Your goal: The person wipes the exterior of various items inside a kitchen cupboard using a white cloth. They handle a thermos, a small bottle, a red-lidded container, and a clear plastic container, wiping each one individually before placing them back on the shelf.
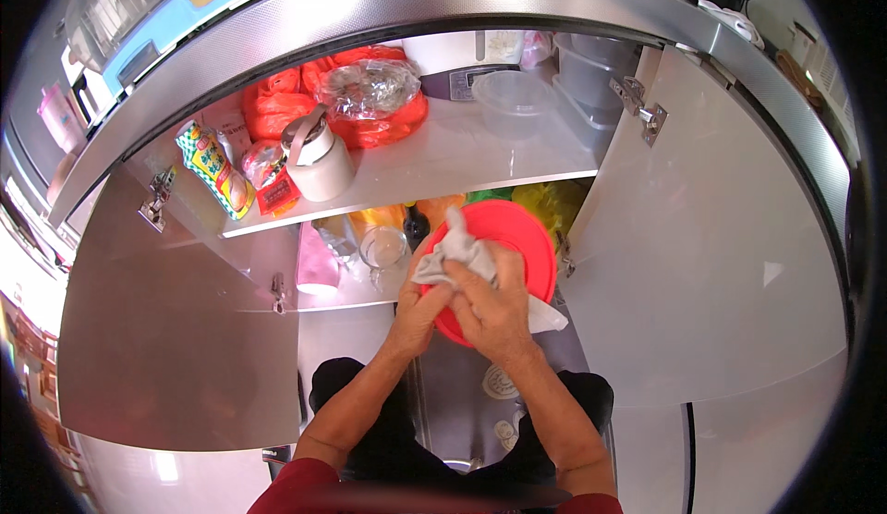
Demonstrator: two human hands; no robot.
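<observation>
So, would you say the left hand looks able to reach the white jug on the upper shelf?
Probably yes: the left cabinet door stands open and nothing visible blocks the front of the white jug, though the left hand would likely need to leave the red basin first.

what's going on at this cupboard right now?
A person is handling a pale cloth above a red basin. The right hand holds the cloth; the left hand is up against its left side, its grip partly hidden. Both cupboard doors stand open. On the upper shelf, a white jug stands in front of red bags.
</observation>
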